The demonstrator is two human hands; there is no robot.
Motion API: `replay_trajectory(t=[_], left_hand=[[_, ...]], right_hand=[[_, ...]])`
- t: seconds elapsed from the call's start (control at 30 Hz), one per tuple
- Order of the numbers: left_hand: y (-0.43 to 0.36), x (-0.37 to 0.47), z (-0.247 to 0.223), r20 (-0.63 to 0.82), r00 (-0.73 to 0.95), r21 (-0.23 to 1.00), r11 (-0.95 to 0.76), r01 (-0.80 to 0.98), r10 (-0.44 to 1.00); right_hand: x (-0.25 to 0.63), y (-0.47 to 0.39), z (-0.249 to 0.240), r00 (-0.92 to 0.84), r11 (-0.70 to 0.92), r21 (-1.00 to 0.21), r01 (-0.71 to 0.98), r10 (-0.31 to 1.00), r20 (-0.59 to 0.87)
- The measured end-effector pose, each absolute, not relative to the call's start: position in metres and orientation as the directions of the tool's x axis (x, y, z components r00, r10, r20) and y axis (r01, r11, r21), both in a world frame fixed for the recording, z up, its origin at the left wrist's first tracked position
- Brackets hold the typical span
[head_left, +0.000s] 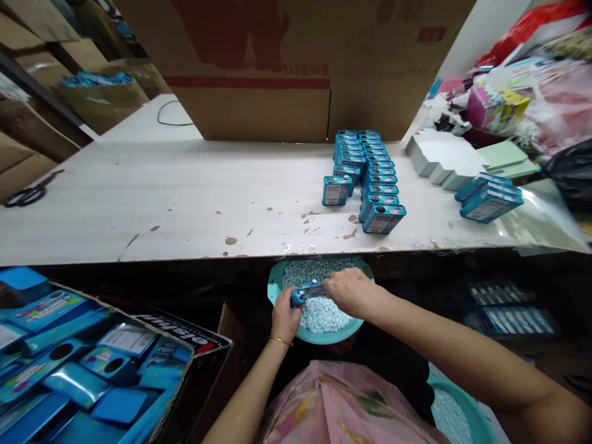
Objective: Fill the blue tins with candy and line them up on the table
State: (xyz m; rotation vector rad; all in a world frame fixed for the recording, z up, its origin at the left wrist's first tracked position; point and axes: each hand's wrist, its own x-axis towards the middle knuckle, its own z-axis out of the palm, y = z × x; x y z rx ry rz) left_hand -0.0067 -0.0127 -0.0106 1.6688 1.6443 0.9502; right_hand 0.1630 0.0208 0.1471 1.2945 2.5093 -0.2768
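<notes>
My left hand [284,317] is closed around a small blue tin [296,299], tilted over a turquoise basin [274,287] below the table's front edge. My right hand [354,291] grips a clear scoop [316,290], whose far end meets the tin's mouth. A few white pieces show at that mouth. Small pale-blue and white pellets [326,317] that look like candies fill the basin beneath both hands. On the table, two rows of filled-looking blue tins [383,221] stand upright, with one tin [336,191] at the front left of them.
An open carton [185,376] heaped with blue tins [76,379] sits at my left. A large cardboard box [263,111] stands at the table's back. White card stacks [444,157] and more blue boxes [493,203] lie right. Another pellet basin [476,413] is at lower right; scissors [28,196] lie far left.
</notes>
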Motion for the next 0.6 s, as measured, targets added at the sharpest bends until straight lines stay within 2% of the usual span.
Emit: replay_trajectory(t=[0.13, 0.23, 0.3, 0.43, 0.6], left_hand=[[-0.012, -0.015, -0.012, 0.061, -0.081, 0.846, -0.009, 0.533, 0.995], [-0.013, -0.026, -0.008, 0.044, -0.151, 0.859, 0.039, 0.510, 0.988], [-0.013, -0.033, -0.004, 0.031, -0.180, 0.863, 0.064, 0.500, 0.983], [-0.017, -0.045, 0.005, -0.003, -0.249, 0.870, 0.125, 0.478, 0.969], [-0.023, -0.054, 0.013, -0.027, -0.314, 0.873, 0.176, 0.456, 0.949]], right_hand=[[0.200, 0.029, 0.132, -0.463, 0.483, -0.036, 0.875, 0.812, -0.355], [0.224, 0.034, 0.090, -0.315, 0.312, -0.077, 0.947, 0.849, -0.425], [0.223, 0.035, 0.052, -0.262, 0.220, -0.143, 0.965, 0.837, -0.479], [0.179, 0.029, -0.017, -0.295, 0.159, -0.296, 0.942, 0.816, -0.498], [0.147, 0.026, -0.053, -0.337, 0.064, -0.507, 0.860, 0.817, -0.468]])
